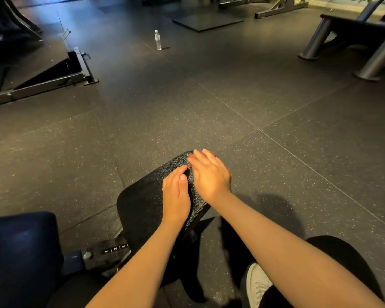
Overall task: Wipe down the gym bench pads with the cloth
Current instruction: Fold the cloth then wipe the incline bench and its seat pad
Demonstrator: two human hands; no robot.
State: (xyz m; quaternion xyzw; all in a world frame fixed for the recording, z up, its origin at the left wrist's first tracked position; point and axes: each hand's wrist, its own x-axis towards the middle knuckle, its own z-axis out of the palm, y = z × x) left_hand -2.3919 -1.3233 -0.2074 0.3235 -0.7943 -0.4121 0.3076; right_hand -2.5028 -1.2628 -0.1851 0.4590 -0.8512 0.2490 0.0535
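Hands on black pad (pixel 140 203), head view. Left hand (pixel 176 194) and right hand (pixel 209 175): side by side, close together, clamped on nothing, palms down, fingers straight, pressed flat on the far right part of the pad's top. Left thumb laid along the narrow gap between the two. Right hand slightly ahead, fingertips reaching the pad's far edge.

Cloth: not separately made out. Dark, grained, slightly puckered surface directly beneath and between the palms, either a dark cloth spread flat or the pad's own cover; cannot tell which. Nothing bunched in either grip.

Handling, as judged: pad firm but cushioned, fixed in place, heavy, not to be lifted. Grained skin likely grippy when dry, slicker when damp. Cloth, if present, light, limp, prone to slide or fold under a flat palm. Best pinned under spread fingers or gathered at one edge between thumb and fingers, then drawn along the pad's length with even pressure. Corners and side edges likely to need a wrapped grip.

Surroundings:
- second pad (pixel 20 252), dark blue, well to the left of the left wrist and nearer than it
- numbered adjuster bar (pixel 115 249), between the two pads, just left of the left forearm
- white shoe (pixel 257 283), under the right forearm
- water bottle (pixel 157 40), upright on the speckled floor (pixel 231 112), far beyond the fingertips
- more equipment further off, left and right
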